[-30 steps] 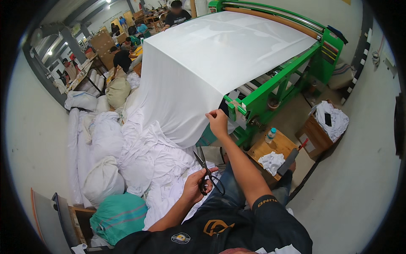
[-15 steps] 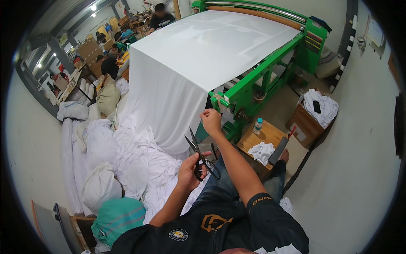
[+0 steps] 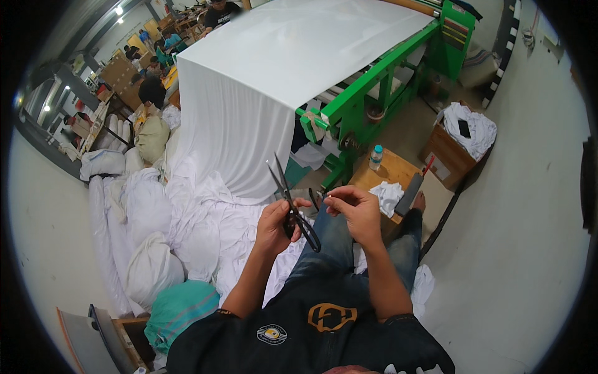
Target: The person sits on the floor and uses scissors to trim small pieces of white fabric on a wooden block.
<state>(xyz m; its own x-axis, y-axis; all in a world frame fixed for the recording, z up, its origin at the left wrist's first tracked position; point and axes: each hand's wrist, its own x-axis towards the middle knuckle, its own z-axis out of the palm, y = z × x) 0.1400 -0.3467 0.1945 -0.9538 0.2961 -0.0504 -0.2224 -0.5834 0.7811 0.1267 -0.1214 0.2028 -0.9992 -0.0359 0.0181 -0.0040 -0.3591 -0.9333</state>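
Observation:
My left hand is wrapped around the handles of black scissors, whose blades point up and stand slightly apart. To its right, in front of my thigh, my right hand pinches thumb and fingers together. A tiny whitish speck shows at those fingertips, too small to name. Beyond both hands, white fabric lies across a green machine frame and hangs down its near side. Neither hand touches that cloth. Its lower part merges into a crumpled white heap on the floor.
A small wooden table at the right carries a water bottle, a white cloth scrap and a grey object. Behind it stands a cardboard box of white cloth with a phone. Sacks line the left; people work far back.
My right hand has come down and back from the machine's corner to beside the scissors, still pinched. The scissors have risen slightly in the left hand. The whole view has shifted a little.

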